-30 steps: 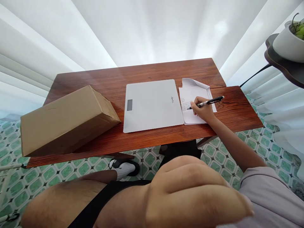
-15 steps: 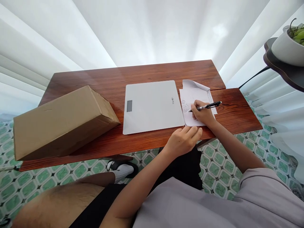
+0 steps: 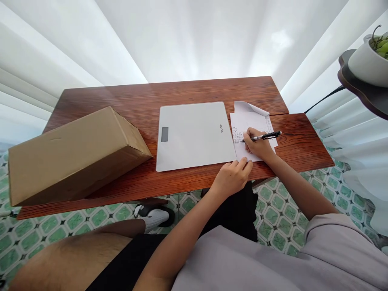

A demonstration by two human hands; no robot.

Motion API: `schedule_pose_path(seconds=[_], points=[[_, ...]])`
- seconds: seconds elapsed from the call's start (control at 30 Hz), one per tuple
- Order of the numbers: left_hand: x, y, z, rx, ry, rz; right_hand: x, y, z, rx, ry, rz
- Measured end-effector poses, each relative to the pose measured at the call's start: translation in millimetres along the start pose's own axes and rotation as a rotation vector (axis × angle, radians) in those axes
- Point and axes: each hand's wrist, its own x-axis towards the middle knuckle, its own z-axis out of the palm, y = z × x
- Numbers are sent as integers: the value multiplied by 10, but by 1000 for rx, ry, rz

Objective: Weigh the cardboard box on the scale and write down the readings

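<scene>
My right hand (image 3: pixel 256 144) is closed round a black and clear pen (image 3: pixel 267 136), its tip on a sheet of paper (image 3: pixel 247 120) covered partly in small handwriting. The far edge of that paper curls over. At the table's front edge lies my left hand (image 3: pixel 233 176), fingers loosely stretched and fingertips by the paper's near edge; whether they touch it I cannot tell. Just left of the paper is a flat white scale (image 3: pixel 194 137) with a small grey display (image 3: pixel 164 134). Its near right corner sits close to my left fingers.
A brown cardboard box (image 3: pixel 69 149) rests on the left part of the wooden table (image 3: pixel 182 89). White curtains (image 3: pixel 194 40) hang behind. At upper right, a white bowl (image 3: pixel 368 64) with green fruit stands on a dark stand (image 3: pixel 348 83). Below is a green tiled floor (image 3: pixel 279 218).
My left hand has shifted slightly left and its fingers have drawn in toward the paper's near edge. The pen in my right hand has barely moved. The view has turned a little.
</scene>
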Motion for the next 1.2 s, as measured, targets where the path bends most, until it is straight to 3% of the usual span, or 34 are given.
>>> schedule_pose_path(seconds=[1.2], points=[[-19, 23, 26, -28, -32, -20, 10, 24, 10, 38, 8, 40]])
